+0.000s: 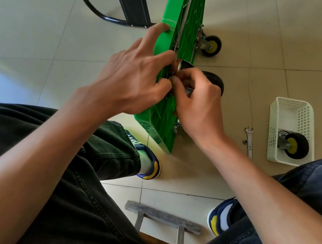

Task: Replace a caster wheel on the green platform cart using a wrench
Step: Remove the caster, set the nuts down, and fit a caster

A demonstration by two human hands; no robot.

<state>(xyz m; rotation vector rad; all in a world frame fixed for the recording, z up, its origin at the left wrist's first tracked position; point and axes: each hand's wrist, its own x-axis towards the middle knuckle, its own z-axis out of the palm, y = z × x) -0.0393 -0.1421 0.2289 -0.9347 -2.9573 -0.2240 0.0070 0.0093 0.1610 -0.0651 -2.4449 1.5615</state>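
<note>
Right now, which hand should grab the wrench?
Right hand, probably. The wrench lies on the floor to its side, beside the basket. The left hand steadies the cart on the far side.

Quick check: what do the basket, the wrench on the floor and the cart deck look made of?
Basket: white plastic, going by its moulded perforated walls. Wrench: bare grey metal, dull sheen. Cart deck: glossy green plastic, ribbed honeycomb underside.

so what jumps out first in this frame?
The green platform cart standing on its edge mid-frame, with the left hand and the right hand crowded on a caster at its underside. To the right on the tiled floor, a wrench lies unused beside a white basket holding a spare caster wheel.
</note>
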